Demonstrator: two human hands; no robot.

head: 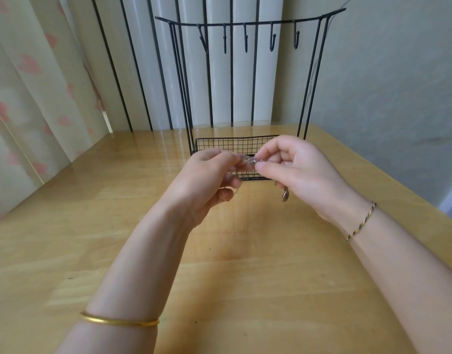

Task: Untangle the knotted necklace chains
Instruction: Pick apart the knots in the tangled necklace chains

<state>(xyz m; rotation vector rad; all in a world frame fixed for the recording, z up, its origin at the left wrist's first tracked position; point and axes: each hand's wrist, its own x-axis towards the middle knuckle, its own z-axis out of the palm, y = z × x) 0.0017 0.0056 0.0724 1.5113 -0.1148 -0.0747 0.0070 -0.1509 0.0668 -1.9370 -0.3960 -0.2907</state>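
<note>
1. Hiding most of the necklace chains (251,160), the curled fingers leave only a small blurred tangle showing; single strands cannot be told apart.
2. The hands also cover the front of the wire basket (220,145) behind them.
3. The tangle sits between the hands, above the tabletop (117,226).
4. The left hand (207,180) pinches its left end, the right hand (296,169) its right end, fingertips nearly meeting.
5. A pendant (285,195) hangs below the right hand.
</note>
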